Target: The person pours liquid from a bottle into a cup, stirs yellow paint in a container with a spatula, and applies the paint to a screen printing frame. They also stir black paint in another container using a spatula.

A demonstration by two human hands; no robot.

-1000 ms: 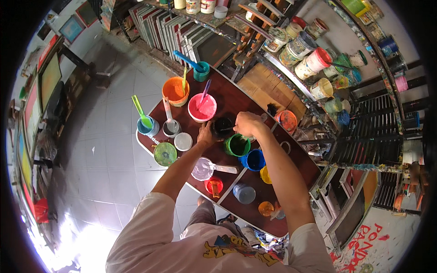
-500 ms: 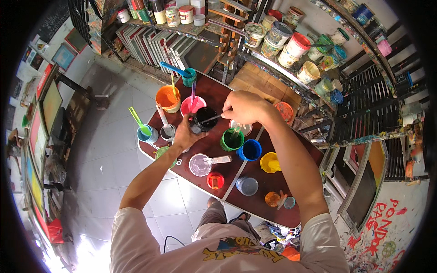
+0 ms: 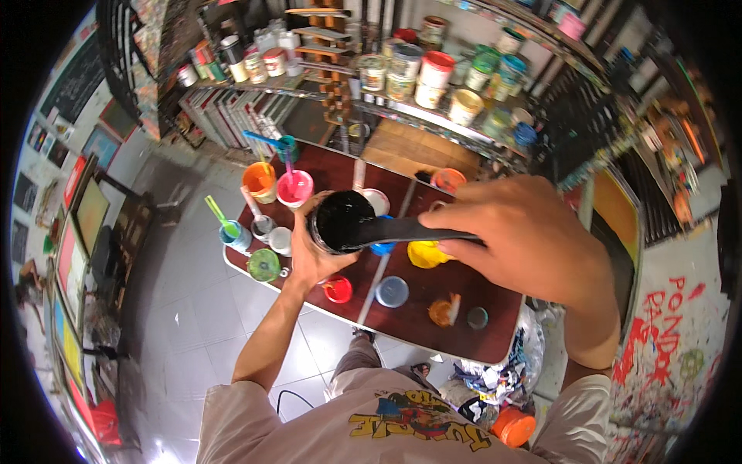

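My left hand (image 3: 315, 259) is wrapped round an open jar of black paint (image 3: 338, 215), held up above the table and tilted so its dark inside shows. In my right hand (image 3: 525, 240) I grip the end of a stirring stick (image 3: 413, 230) coated in black. It slants across to the jar, with its far end at the mouth, lost against the black paint. Below the stick, partly covered by it and my hand, stand a tub of yellow paint (image 3: 425, 255) and a blue tub (image 3: 382, 248).
On the dark red table (image 3: 410, 332) are an orange tub (image 3: 260, 185), a pink tub (image 3: 295, 190), a light blue cup (image 3: 236, 238), a green lid (image 3: 264, 265) and a red pot (image 3: 338, 290). A shelf behind holds several paint tubs (image 3: 434, 77). A bag of rags (image 3: 506, 371) lies near the table's right corner.
The jar has come up nearer to me, held by my left hand. My right hand has moved right and closer, and more of the stick now shows. The whole view has shifted.
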